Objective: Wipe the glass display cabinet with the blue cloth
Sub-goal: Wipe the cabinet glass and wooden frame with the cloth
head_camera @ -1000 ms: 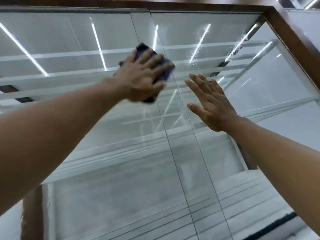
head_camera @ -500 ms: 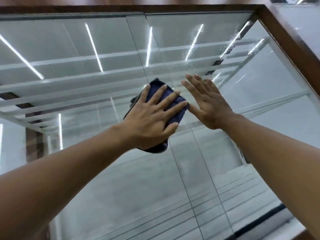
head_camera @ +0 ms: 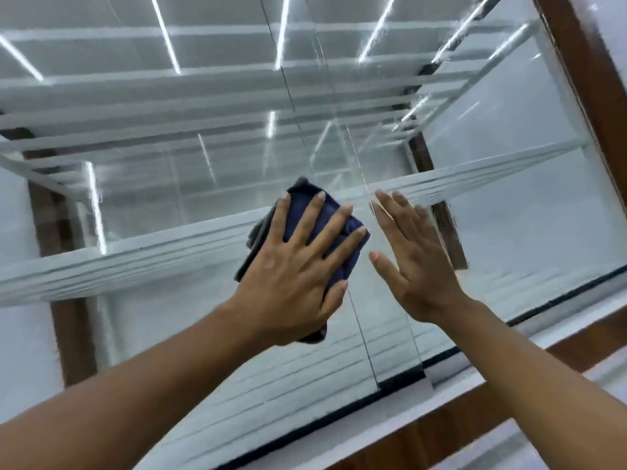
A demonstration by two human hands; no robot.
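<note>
The glass display cabinet (head_camera: 169, 351) fills the view, with sliding glass panes framed in dark wood and white shelves behind them. My left hand (head_camera: 298, 276) lies flat with spread fingers on the folded dark blue cloth (head_camera: 342, 245), pressing it against the left pane near the middle seam. Most of the cloth is hidden under the hand. My right hand (head_camera: 414, 259) rests open and flat on the right pane just beside the cloth, holding nothing.
The wooden frame (head_camera: 583, 83) runs up the right side, and a wooden sill (head_camera: 441, 429) with a black bottom track runs along the lower edge. The overlapping pane edge (head_camera: 363, 337) stands between my hands. Ceiling light strips reflect in the glass.
My left hand has slid the cloth down the glass from the upper part to the lower half. The right hand has stayed flat on the pane, and my view has tilted downward.
</note>
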